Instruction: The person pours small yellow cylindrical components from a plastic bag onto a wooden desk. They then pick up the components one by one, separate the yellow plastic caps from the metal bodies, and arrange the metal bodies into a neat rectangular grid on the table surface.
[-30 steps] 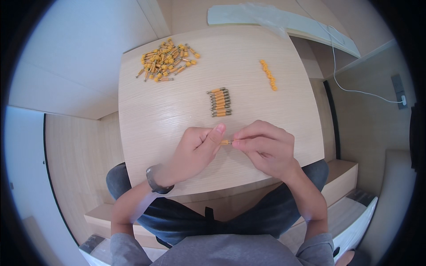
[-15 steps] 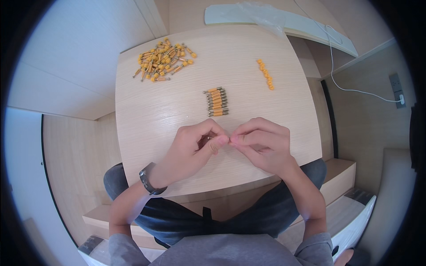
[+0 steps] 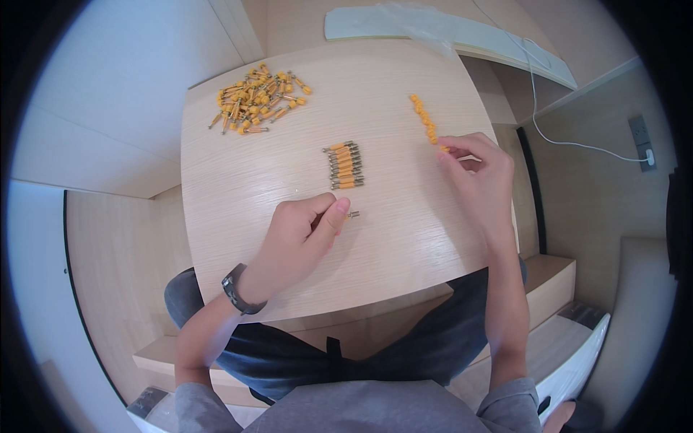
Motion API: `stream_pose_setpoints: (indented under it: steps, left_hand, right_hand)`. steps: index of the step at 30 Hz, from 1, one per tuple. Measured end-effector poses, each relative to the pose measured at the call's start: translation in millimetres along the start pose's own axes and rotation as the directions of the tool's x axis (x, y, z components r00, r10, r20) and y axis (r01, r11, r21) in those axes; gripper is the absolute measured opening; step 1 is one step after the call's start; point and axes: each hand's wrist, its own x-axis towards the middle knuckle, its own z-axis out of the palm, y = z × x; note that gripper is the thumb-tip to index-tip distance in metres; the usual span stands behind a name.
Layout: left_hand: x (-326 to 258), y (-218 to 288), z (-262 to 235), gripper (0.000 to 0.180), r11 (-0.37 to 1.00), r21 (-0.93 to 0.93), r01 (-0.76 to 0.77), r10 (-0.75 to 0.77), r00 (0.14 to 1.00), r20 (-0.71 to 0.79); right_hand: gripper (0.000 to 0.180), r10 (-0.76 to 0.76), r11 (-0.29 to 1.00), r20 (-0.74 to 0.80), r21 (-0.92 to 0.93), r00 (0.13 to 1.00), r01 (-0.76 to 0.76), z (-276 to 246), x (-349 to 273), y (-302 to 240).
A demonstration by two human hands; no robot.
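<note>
Near the middle of the table, my left hand (image 3: 303, 231) is closed with thumb and forefinger around a furniture connecting bolt (image 3: 354, 214); only its metal end sticks out. Just beyond it, several similar bolts (image 3: 346, 166) with orange sleeves lie side by side in a neat stack of rows. My right hand (image 3: 480, 173) is out to the right, pinching a small yellow plastic nut (image 3: 445, 149) at the near end of a line of yellow nuts (image 3: 424, 119). Its fingertips partly cover that nut.
A loose heap of connecting bolts with yellow nuts on them (image 3: 256, 101) lies at the table's far left. Behind the table (image 3: 289, 159) is a pale board (image 3: 361, 25) with clear plastic film (image 3: 415, 23). A white cable (image 3: 538, 101) runs to a wall socket (image 3: 642, 141) at right.
My right hand has parted from my left and moved right and away from me to the line of yellow nuts. The left hand stays near its place, the bolt's end now showing.
</note>
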Motion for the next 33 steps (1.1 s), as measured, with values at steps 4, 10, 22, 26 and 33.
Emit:
stream_pose_setpoints:
  steps: [4, 10, 22, 26, 33]
  left_hand:
    - [-1.0, 0.2, 6.5, 0.026, 0.983, 0.170, -0.063, 0.073, 0.996, -0.050]
    - [0.1, -4.8, 12.7, 0.015, 0.915, 0.332, -0.229, 0.271, 0.959, -0.083]
    - [1.4, -3.2, 14.1, 0.017, 0.846, 0.443, -0.295, 0.363, 0.929, -0.073]
    - [0.7, -3.8, 15.0, 0.016, 0.849, 0.435, -0.301, 0.373, 0.924, -0.088]
    - [5.2, -6.5, 13.7, 0.015, 0.807, 0.507, -0.302, 0.404, 0.909, -0.102]
  right_hand:
    - [0.022, 0.104, 0.986, 0.042, -0.134, 0.994, -0.098, -3.9, 8.6, 18.8]
    - [0.029, 0.221, 0.969, 0.065, -0.132, 0.973, -0.211, -4.0, 14.6, 18.5]
    - [0.044, -0.046, 0.920, -0.090, -0.392, 0.995, 0.008, 29.9, 25.0, 25.2]
    - [0.035, -0.029, 0.925, -0.106, -0.379, 0.994, -0.014, 31.8, 24.6, 23.2]
    - [0.028, -0.030, 0.927, -0.107, -0.374, 0.994, -0.012, 32.7, 25.1, 22.3]
